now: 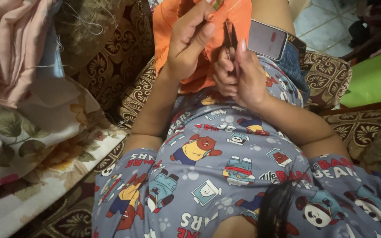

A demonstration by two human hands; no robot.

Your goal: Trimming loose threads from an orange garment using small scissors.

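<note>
An orange cloth (166, 20) with a frayed edge lies over my lap at the top of the head view. My left hand (189, 42) pinches the cloth's upper part between thumb and fingers. My right hand (237, 75) is curled just right of it, holding a small dark slim tool (229, 37) against the cloth; its exact kind is unclear. A thin thread runs up from the cloth. My blue printed shirt (225, 176) fills the lower view.
A phone (266, 39) lies on my thigh beside the right hand. Floral and pink fabrics (27, 123) pile up at the left. A patterned brown sofa (111, 57) surrounds me. A green surface (373, 79) and tiled floor (323, 22) are at the right.
</note>
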